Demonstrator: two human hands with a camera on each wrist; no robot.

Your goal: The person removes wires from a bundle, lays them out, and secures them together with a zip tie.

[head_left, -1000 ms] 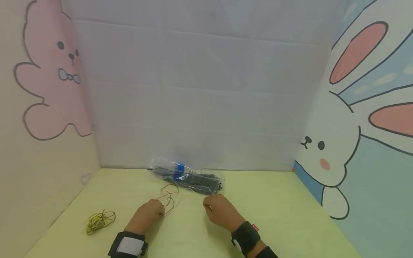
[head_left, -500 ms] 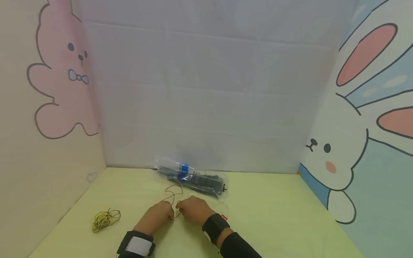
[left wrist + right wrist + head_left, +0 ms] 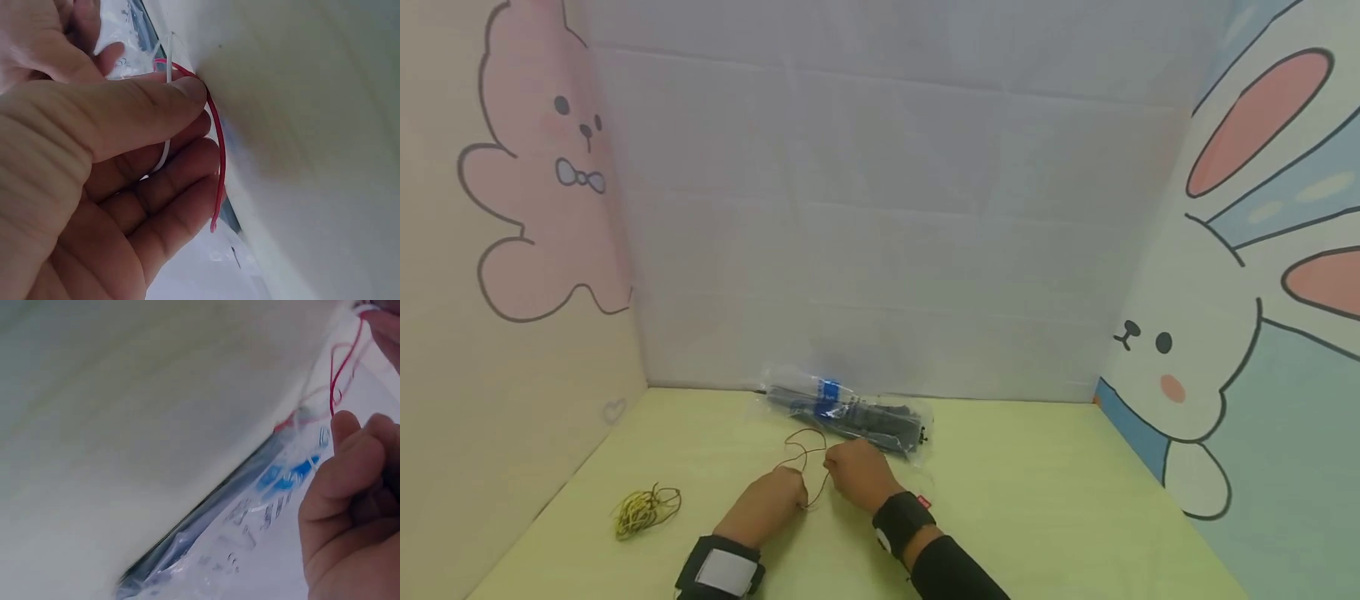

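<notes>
My left hand pinches a thin red wire between thumb and fingers, low over the table. The red end curves out past the thumb tip in the left wrist view, and a thin white wire runs behind the thumb. Just to its right, my right hand has its thumb and forefinger together on the same red wire, which stretches between both hands. Beyond the hands, a loose loop of red wire lies on the table.
A clear plastic bag with dark contents and a blue label lies at the back, against the white wall. A tangled bundle of yellowish strands rests on the table at left. Printed side walls bound the pale yellow table.
My right hand has come left from beside the bag to the red wire, then shifted slightly away from my left hand with it. My left hand keeps its pinch.
</notes>
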